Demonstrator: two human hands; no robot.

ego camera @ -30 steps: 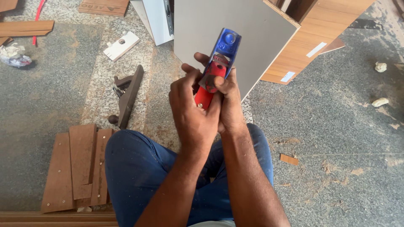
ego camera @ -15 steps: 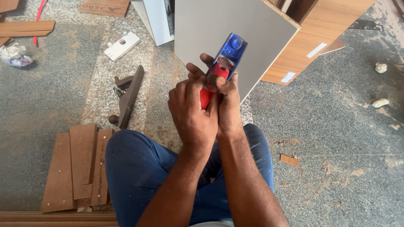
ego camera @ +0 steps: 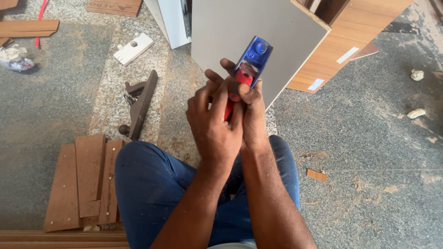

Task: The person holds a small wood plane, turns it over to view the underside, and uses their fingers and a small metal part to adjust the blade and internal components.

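Both hands hold a small tool (ego camera: 245, 69) with a smooth blue plastic top and a red lower part, raised above the knees. The left hand (ego camera: 214, 122) wraps its fingers around the red part; the right hand (ego camera: 253, 115) clamps it from the side. Behind it stands a flat grey board (ego camera: 240, 27). A dark wooden plane (ego camera: 140, 103) lies on the speckled stone floor (ego camera: 369, 138).

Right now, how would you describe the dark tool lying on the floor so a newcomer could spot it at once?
Start at the big grey board leaning upright ahead of the person's knees, then look left across the speckled floor. There lies a long dark hand plane, beyond the flat brown wood strips. Unlike the red-and-blue tool in the hands, it is dull brown, with a round knob.
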